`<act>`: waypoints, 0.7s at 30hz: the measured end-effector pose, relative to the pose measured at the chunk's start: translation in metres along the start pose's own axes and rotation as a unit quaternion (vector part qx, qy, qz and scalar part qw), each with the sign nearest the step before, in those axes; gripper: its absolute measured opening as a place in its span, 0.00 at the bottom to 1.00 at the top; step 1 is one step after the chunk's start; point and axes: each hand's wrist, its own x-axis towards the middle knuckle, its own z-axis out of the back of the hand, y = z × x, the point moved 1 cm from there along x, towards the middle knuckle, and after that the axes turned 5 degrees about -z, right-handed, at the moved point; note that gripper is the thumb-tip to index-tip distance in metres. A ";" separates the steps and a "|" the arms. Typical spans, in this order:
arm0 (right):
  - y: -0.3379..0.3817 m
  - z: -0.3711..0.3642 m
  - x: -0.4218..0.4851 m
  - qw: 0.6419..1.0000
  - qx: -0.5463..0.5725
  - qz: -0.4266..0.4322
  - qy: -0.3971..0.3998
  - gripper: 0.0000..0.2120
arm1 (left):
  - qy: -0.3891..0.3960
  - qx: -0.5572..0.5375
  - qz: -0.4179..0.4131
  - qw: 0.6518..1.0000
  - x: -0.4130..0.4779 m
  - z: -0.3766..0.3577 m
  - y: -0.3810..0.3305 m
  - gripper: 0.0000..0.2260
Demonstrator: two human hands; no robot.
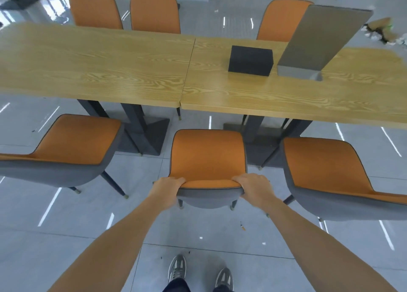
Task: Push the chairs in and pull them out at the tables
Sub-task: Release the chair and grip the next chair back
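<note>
Both hands clamp the top rim of the middle chair [207, 157] - the left hand [168, 185] at its left corner and the right hand [253, 185] at its right corner, each curled round the edge. The chair stands at 12 o'clock, pulled out, its seat front short of the near edge where the left table [88, 67] meets the right table [275, 98]. Bare floor [143, 170] shows on both flanks - a wider gap toward the chair at 10 o'clock [74, 142], a narrower one toward the chair at 2 o'clock [326, 164]. A black box [250, 60] sits at 1 o'clock.
</note>
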 end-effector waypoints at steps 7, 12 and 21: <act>0.065 -0.005 0.019 0.998 -0.021 0.049 0.034 0.20 | 0.000 -0.007 0.037 0.999 -0.035 0.007 0.060 0.18; 0.091 -0.008 0.027 0.998 -0.024 0.054 0.031 0.21 | -0.001 -0.005 0.041 0.999 -0.041 0.017 0.085 0.21; 0.105 -0.008 0.034 0.999 -0.013 0.047 0.014 0.22 | -0.016 0.032 0.026 0.999 -0.039 0.027 0.098 0.21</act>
